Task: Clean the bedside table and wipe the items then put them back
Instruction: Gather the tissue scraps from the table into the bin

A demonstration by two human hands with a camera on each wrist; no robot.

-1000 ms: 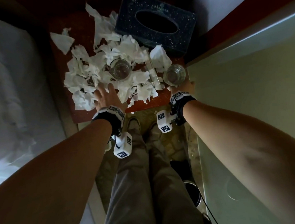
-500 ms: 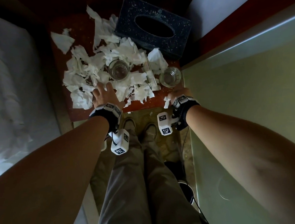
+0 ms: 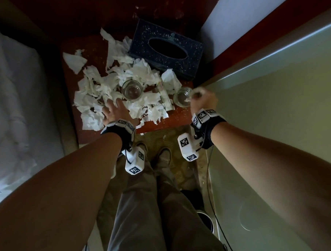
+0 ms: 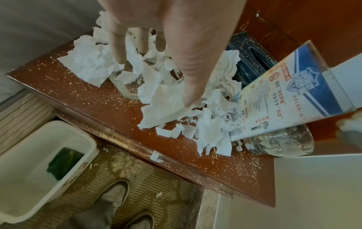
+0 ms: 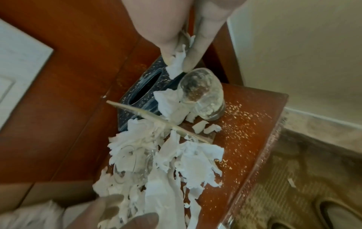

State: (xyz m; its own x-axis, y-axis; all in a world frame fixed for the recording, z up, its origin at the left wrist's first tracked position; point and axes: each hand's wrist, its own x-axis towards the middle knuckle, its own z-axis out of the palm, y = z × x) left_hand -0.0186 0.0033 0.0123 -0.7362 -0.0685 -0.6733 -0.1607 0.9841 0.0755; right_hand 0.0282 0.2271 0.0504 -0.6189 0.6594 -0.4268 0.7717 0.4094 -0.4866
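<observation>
Early stage: left hand (image 3: 114, 113) fingers (image 4: 117, 46) spread on torn white tissue scraps (image 3: 98, 91); right hand (image 3: 203, 100) fingers (image 5: 192, 57) pinch scrap over clear glass tumbler (image 5: 201, 93); crumb-speckled reddish counter (image 4: 88, 99) unwiped.

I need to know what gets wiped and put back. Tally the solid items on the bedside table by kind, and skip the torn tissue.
Drinking glasses: 2
Tissue box: 1
Acrylic sign stand: 1
Total: 4
</observation>
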